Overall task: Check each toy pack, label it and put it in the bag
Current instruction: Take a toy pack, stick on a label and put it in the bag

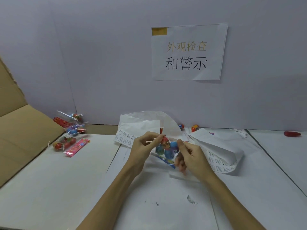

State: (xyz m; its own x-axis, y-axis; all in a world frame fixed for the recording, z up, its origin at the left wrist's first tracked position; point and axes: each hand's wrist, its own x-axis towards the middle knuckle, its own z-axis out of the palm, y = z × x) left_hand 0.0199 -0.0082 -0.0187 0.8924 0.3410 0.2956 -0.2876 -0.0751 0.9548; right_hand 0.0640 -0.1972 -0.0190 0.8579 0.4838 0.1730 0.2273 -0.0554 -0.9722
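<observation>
Over desk (pixel 58 180) centre – both hands, L (pixel 142 146) & R (pixel 191 156), pinch clear toy pack (pixel 167 149) w/ curled fingers.

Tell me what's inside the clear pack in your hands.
Inside the clear toy pack, blue and red egg-shaped toys and a blue printed strip show. The left hand and right hand cover its edges; any label is hidden.

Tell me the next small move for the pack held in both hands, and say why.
Probably turn the toy pack over to finish checking it, then take a label. The left hand and right hand both pinch its clear wrapper above the table, so neither is free yet. The label strip lies just right of the right hand.
</observation>
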